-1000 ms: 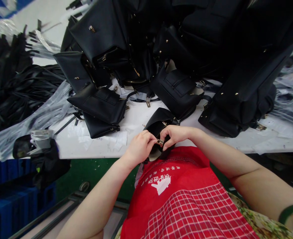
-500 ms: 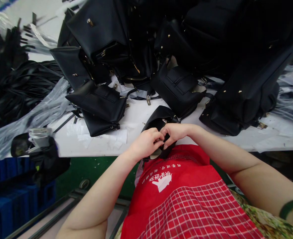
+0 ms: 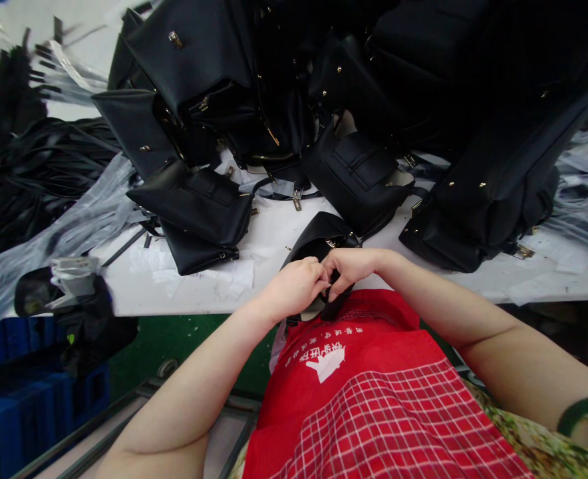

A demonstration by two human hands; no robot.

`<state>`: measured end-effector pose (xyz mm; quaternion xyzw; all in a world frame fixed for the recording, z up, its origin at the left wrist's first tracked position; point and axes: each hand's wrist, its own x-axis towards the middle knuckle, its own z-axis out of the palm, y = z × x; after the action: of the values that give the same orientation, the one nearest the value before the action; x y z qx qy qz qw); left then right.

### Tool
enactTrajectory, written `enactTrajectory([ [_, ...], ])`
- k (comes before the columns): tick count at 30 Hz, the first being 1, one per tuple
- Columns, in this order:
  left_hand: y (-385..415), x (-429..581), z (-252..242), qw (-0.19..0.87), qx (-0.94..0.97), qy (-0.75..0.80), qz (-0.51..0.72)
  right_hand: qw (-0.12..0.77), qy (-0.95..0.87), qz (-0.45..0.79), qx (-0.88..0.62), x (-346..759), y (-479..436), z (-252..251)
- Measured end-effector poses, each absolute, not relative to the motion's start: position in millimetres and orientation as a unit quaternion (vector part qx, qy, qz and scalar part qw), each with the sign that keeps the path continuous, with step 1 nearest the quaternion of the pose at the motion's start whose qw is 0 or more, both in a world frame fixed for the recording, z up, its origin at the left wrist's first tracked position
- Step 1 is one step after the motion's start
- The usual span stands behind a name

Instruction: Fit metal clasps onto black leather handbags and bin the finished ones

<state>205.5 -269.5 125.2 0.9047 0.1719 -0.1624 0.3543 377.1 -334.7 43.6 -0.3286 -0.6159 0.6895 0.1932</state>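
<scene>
A small black leather bag (image 3: 314,241) lies open at the near edge of the white table (image 3: 144,293), right in front of my red apron. My left hand (image 3: 294,287) and my right hand (image 3: 350,267) meet at the bag's near rim, fingers pinched together and touching each other. Both are closed on the bag's edge, where a short black strap (image 3: 334,305) hangs down. The metal clasp seen earlier between the fingertips is hidden under my fingers now.
A large heap of black bags (image 3: 354,100) fills the far side of the table. Two small black bags (image 3: 194,213) lie at the left. Black straps and clear plastic sleeves (image 3: 49,199) spread on the far left. Blue crates (image 3: 19,392) stand below the table.
My fingertips have drawn closer together and now cover the small metal clasp that showed between them a second ago. The view has shifted slightly; the bags have not moved.
</scene>
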Motion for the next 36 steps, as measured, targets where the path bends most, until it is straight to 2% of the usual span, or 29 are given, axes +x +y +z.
enactTrajectory([
  [5, -276.9, 192.7, 133.2, 0.328, 0.916, 0.155, -0.171, 0.217, -0.574, 0.738, -0.281, 376.4, -333.4, 40.4],
  [12, -276.0, 180.0, 136.9, 0.461, 0.852, 0.204, -0.143, 0.221, -0.535, 0.783, -0.229, 374.8, -329.8, 39.0],
  [27, -307.2, 157.6, 135.6, 0.468, 0.812, 0.341, 0.071, 0.213, -0.518, 0.781, -0.277, 373.0, -331.7, 34.2],
  [30, -299.9, 155.8, 132.5, 0.478, 0.802, 0.355, 0.051, 0.216, -0.514, 0.781, -0.28, 373.3, -333.0, 34.9],
  [36, -291.1, 157.2, 128.0, 0.49, 0.827, 0.276, -0.007, 0.208, -0.506, 0.791, -0.272, 373.0, -332.2, 34.7],
])
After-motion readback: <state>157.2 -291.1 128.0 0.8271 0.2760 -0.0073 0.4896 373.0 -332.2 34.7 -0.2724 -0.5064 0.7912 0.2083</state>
